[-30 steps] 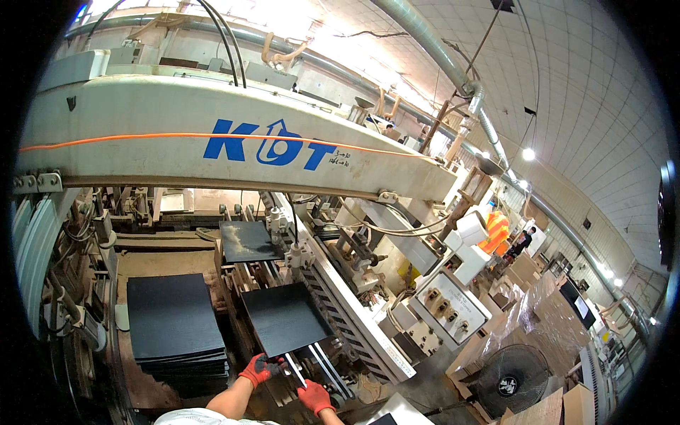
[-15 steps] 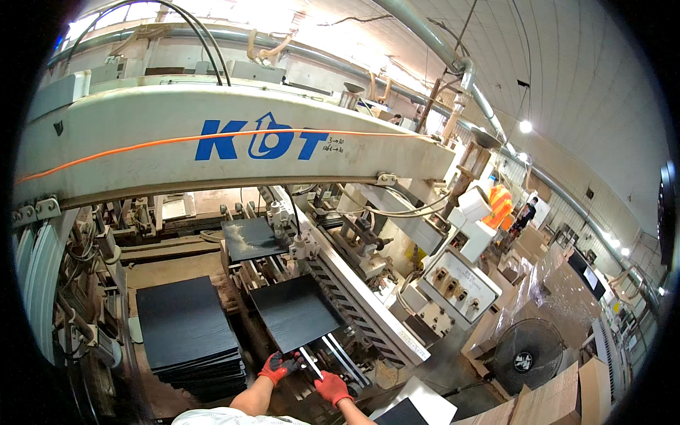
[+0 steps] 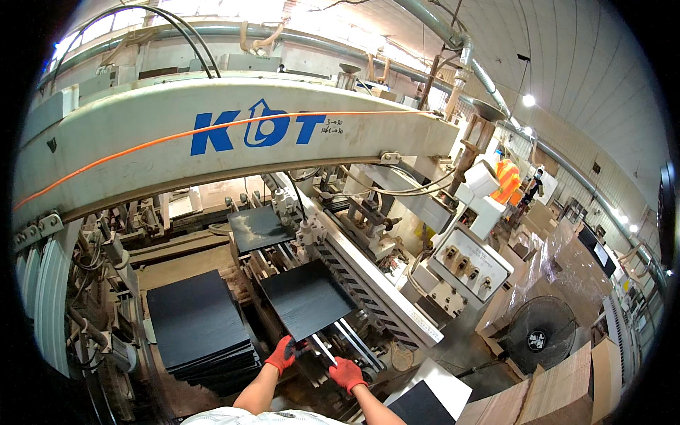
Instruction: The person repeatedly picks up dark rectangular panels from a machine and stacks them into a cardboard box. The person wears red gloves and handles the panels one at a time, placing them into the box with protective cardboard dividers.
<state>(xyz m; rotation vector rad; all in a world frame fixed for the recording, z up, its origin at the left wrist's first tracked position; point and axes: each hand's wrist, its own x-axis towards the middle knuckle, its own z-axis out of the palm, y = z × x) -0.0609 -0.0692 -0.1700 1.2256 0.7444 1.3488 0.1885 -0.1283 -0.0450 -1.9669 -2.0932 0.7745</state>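
Fingers (image 3: 340, 368): grip unclear — left hand (image 3: 282, 356), right hand (image 3: 347, 375) | two black panels (image 3: 308, 299) on rails (image 3: 358, 342) | one stack (image 3: 197, 319)

White glare from high windows (image 3: 129, 19), lit ceiling lamps (image 3: 528, 100), sheen on black panel (image 3: 309, 298), fisheye-bent edges, black corners

Bright light fills high windows (image 3: 234, 13) at the back; the ceiling (image 3: 574, 78) is big and pale, with long lines; a fat gray pipe (image 3: 428, 18) runs below it; small white lamps (image 3: 528, 100) shine on the right; the floor (image 3: 489, 386) is gray; a round black fan (image 3: 542, 336) stands near brown boxes (image 3: 559, 276) in shiny wrap.
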